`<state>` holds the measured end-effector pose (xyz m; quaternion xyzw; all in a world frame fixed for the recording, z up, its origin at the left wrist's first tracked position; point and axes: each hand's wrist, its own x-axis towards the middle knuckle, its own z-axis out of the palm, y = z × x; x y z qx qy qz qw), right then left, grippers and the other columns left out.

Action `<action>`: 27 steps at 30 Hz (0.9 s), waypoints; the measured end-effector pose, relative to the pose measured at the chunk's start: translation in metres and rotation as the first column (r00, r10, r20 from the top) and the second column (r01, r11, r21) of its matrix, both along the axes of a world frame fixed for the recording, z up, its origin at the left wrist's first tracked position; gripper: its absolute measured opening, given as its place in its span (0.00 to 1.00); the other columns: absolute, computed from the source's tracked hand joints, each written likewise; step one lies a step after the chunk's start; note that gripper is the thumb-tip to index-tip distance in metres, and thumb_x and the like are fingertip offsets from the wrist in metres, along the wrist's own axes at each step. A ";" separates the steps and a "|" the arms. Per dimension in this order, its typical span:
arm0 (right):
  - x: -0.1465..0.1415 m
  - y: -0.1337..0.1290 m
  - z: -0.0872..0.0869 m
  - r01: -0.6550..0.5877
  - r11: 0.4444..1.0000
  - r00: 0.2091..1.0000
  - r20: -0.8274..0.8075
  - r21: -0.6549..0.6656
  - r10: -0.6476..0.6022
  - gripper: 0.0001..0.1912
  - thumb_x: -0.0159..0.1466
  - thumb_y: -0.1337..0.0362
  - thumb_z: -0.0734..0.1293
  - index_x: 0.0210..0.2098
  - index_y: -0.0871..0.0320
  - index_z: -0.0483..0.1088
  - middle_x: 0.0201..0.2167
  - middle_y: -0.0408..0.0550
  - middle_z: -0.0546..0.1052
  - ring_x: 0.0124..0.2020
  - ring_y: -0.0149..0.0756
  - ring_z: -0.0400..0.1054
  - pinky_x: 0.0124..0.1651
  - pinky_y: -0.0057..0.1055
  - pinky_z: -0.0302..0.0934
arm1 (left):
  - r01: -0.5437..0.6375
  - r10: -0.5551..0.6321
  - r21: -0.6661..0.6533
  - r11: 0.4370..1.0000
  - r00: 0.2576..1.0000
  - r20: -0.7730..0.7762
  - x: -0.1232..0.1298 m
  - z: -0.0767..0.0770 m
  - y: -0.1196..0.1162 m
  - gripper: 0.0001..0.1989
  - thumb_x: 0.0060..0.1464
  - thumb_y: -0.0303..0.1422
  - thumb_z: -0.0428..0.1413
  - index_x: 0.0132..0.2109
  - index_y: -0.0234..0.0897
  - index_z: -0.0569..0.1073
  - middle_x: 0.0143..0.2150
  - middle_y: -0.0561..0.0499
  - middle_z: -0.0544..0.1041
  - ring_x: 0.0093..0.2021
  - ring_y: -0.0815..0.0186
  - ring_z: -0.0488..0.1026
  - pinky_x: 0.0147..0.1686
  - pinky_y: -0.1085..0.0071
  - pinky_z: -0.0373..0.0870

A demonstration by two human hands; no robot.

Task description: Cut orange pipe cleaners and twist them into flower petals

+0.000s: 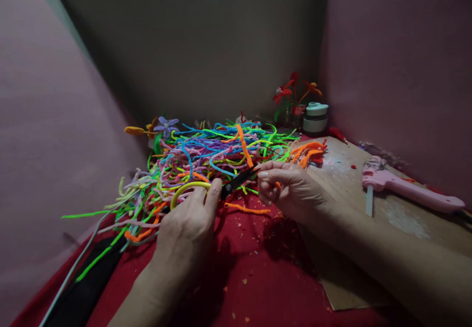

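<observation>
My left hand (188,219) grips the yellow handles of a pair of scissors (229,188). The black blades point right, up to the fingertips of my right hand (283,184). My right hand is pinched on an orange pipe cleaner (244,145), which rises up and to the left from near the blade tips. A bit of orange shows below my right fingers. Behind both hands lies a big pile of coloured pipe cleaners (206,150). A short orange piece (248,209) rests on the red cloth (258,278) beneath the scissors.
A pink glue gun (413,184) lies on a brown board (342,287) at the right. Orange pieces (308,154) lie at its far edge. Behind stand a jar (315,119) and red flowers (283,93); a purple flower (166,127) is at the left. A pale cable (79,258) runs down the left.
</observation>
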<state>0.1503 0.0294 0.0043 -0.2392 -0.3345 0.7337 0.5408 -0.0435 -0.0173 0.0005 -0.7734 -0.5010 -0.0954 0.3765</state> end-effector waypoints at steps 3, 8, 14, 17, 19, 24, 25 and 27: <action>0.002 -0.001 0.003 -0.034 0.999 0.999 0.008 0.016 0.034 0.03 0.43 0.73 0.66 0.20 0.61 0.67 0.12 0.39 0.61 0.14 0.24 0.51 0.18 0.25 0.45 | 0.011 -0.011 -0.006 1.000 1.000 0.016 -0.002 0.000 0.001 0.23 0.53 0.22 0.45 0.56 0.33 0.60 0.35 0.46 0.73 0.31 0.62 0.72 0.23 0.71 0.61; 0.008 0.000 0.006 -0.106 0.994 0.993 0.045 -0.012 0.106 0.04 0.44 0.73 0.63 0.22 0.61 0.68 0.12 0.36 0.51 0.15 0.22 0.42 0.17 0.23 0.40 | 0.025 -0.026 -0.013 1.000 0.999 -0.024 -0.004 0.002 0.001 0.23 0.53 0.21 0.44 0.56 0.32 0.60 0.35 0.45 0.74 0.32 0.61 0.73 0.24 0.71 0.63; 0.011 0.005 0.006 -0.116 0.992 0.991 0.064 -0.058 0.119 0.04 0.44 0.74 0.63 0.22 0.62 0.67 0.13 0.36 0.49 0.16 0.23 0.41 0.16 0.22 0.41 | -0.010 0.010 0.007 1.000 0.998 -0.067 -0.002 0.004 -0.001 0.21 0.53 0.22 0.44 0.55 0.33 0.62 0.33 0.46 0.73 0.29 0.62 0.72 0.22 0.71 0.61; 0.011 0.007 0.006 -0.148 0.987 0.987 0.046 -0.060 0.151 0.03 0.45 0.74 0.63 0.21 0.61 0.66 0.13 0.35 0.49 0.16 0.22 0.40 0.15 0.22 0.40 | -0.034 0.039 0.051 0.998 0.994 -0.102 -0.002 0.003 -0.001 0.20 0.54 0.23 0.45 0.54 0.35 0.64 0.30 0.48 0.73 0.26 0.63 0.71 0.20 0.71 0.58; 0.011 0.007 0.006 -0.174 0.982 0.984 0.033 -0.074 0.177 0.03 0.45 0.74 0.62 0.21 0.61 0.64 0.13 0.35 0.49 0.15 0.22 0.38 0.15 0.22 0.39 | -0.034 0.043 0.071 0.997 0.992 -0.118 -0.002 0.003 -0.001 0.20 0.53 0.23 0.45 0.53 0.35 0.65 0.29 0.48 0.72 0.25 0.62 0.70 0.20 0.70 0.57; 0.014 0.008 0.007 -0.191 0.976 0.981 0.007 -0.107 0.193 0.04 0.46 0.75 0.61 0.20 0.61 0.61 0.13 0.36 0.50 0.15 0.21 0.39 0.14 0.21 0.39 | -0.017 0.021 0.053 0.998 0.995 -0.094 -0.003 0.002 0.000 0.21 0.52 0.23 0.46 0.54 0.35 0.64 0.31 0.48 0.73 0.25 0.62 0.71 0.19 0.70 0.58; 0.014 0.008 0.008 -0.195 0.975 0.981 -0.001 -0.110 0.196 0.05 0.46 0.75 0.61 0.19 0.61 0.61 0.13 0.36 0.51 0.15 0.21 0.39 0.15 0.21 0.40 | -0.010 0.014 0.043 0.999 0.996 -0.084 -0.003 0.002 0.000 0.21 0.52 0.22 0.46 0.54 0.34 0.64 0.31 0.47 0.73 0.26 0.62 0.71 0.19 0.71 0.58; 0.015 0.008 0.008 -0.210 0.970 0.978 -0.013 -0.123 0.211 0.07 0.46 0.75 0.62 0.17 0.60 0.59 0.13 0.36 0.51 0.16 0.22 0.40 0.15 0.21 0.39 | 0.002 -0.001 0.015 1.000 0.998 -0.060 -0.004 0.001 0.001 0.22 0.51 0.22 0.46 0.54 0.34 0.63 0.32 0.46 0.73 0.28 0.62 0.72 0.20 0.71 0.60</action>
